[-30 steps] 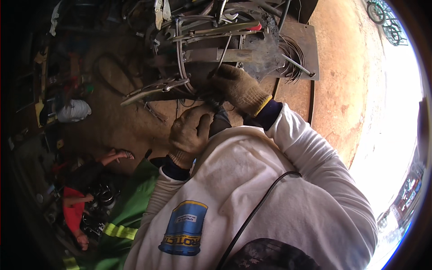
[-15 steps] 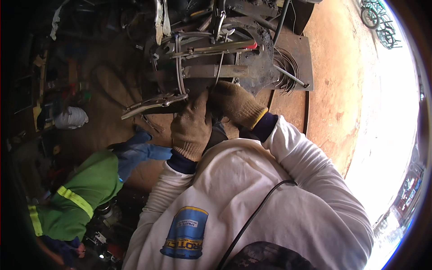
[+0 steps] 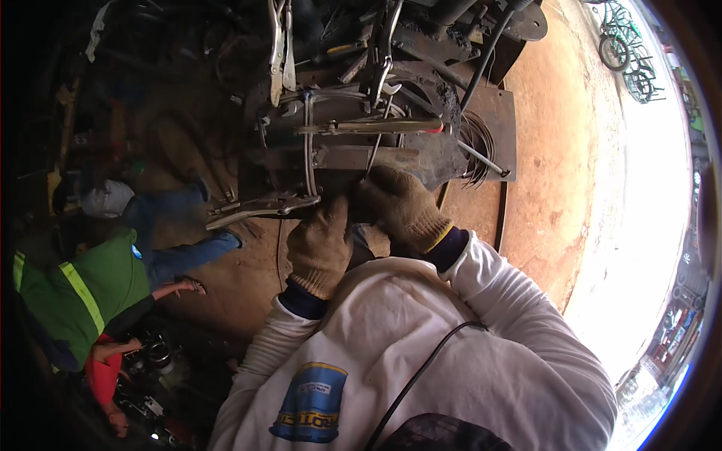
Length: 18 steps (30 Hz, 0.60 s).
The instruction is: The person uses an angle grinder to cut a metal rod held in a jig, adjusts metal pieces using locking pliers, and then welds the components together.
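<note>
Both my hands wear brown knitted gloves and work close together at the near edge of a dark metal workpiece (image 3: 342,180). My left hand (image 3: 320,252) is closed, its fingertips raised to that edge; what they hold, if anything, is hidden. Beside it, my right hand (image 3: 404,204) curls at the lower end of a thin metal rod (image 3: 375,144), its fingertips hidden from above. Around the work sit locking clamps: one (image 3: 259,210) just left of my left hand, another (image 3: 376,126) lying across, with a red spot at its end. A flat metal bar (image 3: 391,156) lies beneath the rod.
More locking pliers (image 3: 281,52) stand at the far side, near a yellow-handled tool (image 3: 346,48). Coiled wire (image 3: 475,143) lies on a plate at the right. At left, a person in a green vest (image 3: 90,293) bends over; another in red (image 3: 103,368) is close by.
The workpiece and clamps sit lower in the picture. My hands stay at the same edge, slightly lower too. The person in green has shifted left, and the one in red now shows.
</note>
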{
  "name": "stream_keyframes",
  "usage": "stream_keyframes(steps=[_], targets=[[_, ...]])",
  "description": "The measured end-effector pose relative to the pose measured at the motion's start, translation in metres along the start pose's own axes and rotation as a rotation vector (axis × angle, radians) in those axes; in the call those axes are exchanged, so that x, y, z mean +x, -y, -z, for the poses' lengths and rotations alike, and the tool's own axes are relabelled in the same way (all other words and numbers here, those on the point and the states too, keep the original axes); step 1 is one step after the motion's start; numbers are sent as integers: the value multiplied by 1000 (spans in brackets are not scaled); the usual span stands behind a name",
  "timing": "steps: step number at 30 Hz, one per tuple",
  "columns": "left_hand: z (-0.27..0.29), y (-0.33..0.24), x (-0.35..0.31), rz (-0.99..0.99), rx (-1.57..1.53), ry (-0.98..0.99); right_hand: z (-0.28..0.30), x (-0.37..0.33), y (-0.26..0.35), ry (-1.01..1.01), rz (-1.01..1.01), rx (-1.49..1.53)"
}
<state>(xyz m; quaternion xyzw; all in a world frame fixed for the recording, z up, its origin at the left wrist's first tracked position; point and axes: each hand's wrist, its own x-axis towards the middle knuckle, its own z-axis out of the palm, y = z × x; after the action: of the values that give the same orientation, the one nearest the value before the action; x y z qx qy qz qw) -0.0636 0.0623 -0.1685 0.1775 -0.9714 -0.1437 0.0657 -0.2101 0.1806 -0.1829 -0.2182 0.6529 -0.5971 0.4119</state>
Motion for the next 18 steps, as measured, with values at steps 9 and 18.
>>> stream_keyframes(steps=[9, 18], targets=[[9, -3, 1, 45, 16, 21, 1, 1, 0, 59, -159, 260], [10, -3, 4, 19, 3, -5, -4, 2, 6, 26, -237, 419]])
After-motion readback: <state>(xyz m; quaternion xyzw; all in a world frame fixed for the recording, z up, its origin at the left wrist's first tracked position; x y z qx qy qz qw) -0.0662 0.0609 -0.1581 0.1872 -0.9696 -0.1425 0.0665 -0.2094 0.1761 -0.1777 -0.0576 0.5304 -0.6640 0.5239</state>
